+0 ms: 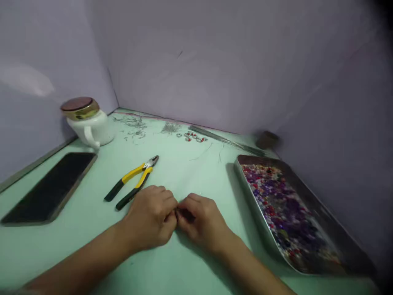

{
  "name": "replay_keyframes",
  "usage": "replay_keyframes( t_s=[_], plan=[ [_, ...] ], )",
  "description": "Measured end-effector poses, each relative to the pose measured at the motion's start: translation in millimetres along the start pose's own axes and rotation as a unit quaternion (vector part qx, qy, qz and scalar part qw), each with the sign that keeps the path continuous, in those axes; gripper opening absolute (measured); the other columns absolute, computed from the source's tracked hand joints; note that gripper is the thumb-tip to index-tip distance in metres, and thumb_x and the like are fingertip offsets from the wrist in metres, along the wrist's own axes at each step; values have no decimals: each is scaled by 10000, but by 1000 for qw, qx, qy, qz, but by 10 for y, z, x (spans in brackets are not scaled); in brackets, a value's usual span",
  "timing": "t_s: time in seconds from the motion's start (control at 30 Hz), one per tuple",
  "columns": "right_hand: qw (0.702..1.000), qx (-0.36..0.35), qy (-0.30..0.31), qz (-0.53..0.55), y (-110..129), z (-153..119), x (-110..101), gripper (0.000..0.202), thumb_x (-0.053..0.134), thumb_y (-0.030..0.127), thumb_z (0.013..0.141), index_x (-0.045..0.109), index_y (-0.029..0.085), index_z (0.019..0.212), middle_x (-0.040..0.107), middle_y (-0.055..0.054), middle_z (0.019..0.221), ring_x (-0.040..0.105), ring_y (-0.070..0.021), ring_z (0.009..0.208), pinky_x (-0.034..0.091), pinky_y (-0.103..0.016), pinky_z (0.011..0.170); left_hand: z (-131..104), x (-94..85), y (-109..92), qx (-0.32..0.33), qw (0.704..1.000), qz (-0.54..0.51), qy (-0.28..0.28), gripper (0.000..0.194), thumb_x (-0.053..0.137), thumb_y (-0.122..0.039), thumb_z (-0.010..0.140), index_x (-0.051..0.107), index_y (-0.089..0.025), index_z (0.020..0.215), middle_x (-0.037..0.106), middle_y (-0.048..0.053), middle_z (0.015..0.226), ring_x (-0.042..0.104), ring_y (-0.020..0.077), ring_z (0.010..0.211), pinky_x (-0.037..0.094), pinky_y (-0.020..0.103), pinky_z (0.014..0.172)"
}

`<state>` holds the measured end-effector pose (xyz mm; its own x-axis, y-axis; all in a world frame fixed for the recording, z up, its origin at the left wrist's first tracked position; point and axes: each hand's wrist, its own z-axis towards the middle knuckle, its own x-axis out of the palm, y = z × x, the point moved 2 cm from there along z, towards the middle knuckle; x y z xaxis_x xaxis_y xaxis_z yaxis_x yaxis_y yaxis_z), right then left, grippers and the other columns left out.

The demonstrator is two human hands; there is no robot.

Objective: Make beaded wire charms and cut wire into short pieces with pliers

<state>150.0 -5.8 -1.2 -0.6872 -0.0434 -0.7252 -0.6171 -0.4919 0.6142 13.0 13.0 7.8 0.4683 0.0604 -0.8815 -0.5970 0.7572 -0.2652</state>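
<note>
My left hand (155, 215) rests low over the pale green tabletop, fingers curled closed. My right hand (202, 221) meets it fingertip to fingertip, thumb and fingers pinched together. Something small and dark shows between the two pinches, too little of it visible to name. Just beyond my left hand lies a pair of pliers (146, 167) with yellow and black handles, its jaws pointing away to the right. Small rings with red beads (196, 137) sit farther back, near a bundle of thin straight wires (225, 140).
On the right stands a metal tray (260, 217) of mixed purple, red and white beads. A dark phone (50, 188) lies at left, before a white mug (96, 129) with a lidded top. Cut wire pieces (133, 123) and a small wire heap (171, 128) lie along the back wall.
</note>
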Motion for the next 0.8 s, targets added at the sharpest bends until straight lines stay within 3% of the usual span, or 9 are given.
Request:
replay_keyframes(
  t_s=[0.27,0.5,0.57,0.67,0.73,0.8],
  plan=[
    [1000,2,20,2,-52,-4,15,106,497,114,681,536,145,588,457,8,558,434,-114,522,318,-228,494,-33,25,15,44,999,24,5,117,476,-113,639,556,-157,566,514,16,543,412,163,551,324,323,538],
    [999,31,6,26,-54,-13,4,94,512,122,673,579,136,609,507,-4,572,457,-116,528,344,-234,499,-39,26,47,23,1000,11,3,136,470,-120,680,566,-161,592,518,15,550,410,158,548,326,314,537],
    [995,73,-11,67,-73,-8,1,78,531,131,667,603,138,638,541,-5,581,470,-110,520,360,-227,497,-42,-2,64,-7,999,-36,15,119,480,-134,705,575,-158,637,544,19,591,451,161,582,354,316,567],
    [969,160,-35,185,-109,5,-1,59,563,169,672,617,145,675,580,-4,591,486,-100,511,380,-212,481,-43,-76,92,-92,983,-159,14,149,523,-180,738,587,-152,869,606,44,813,523,163,709,414,302,651],
    [933,224,-49,276,-124,15,-1,71,593,212,672,610,144,681,589,-4,588,488,-94,496,386,-206,462,-41,-121,110,-171,956,-239,-6,272,542,-223,748,547,-158,1012,587,57,948,532,156,756,431,287,669],
    [892,277,-57,352,-120,24,2,112,628,249,656,601,142,679,588,2,576,483,-86,465,398,-205,446,-41,-140,124,-250,909,-333,-32,304,543,-262,759,526,-167,1047,571,54,972,528,138,721,435,274,642]
  ],
)
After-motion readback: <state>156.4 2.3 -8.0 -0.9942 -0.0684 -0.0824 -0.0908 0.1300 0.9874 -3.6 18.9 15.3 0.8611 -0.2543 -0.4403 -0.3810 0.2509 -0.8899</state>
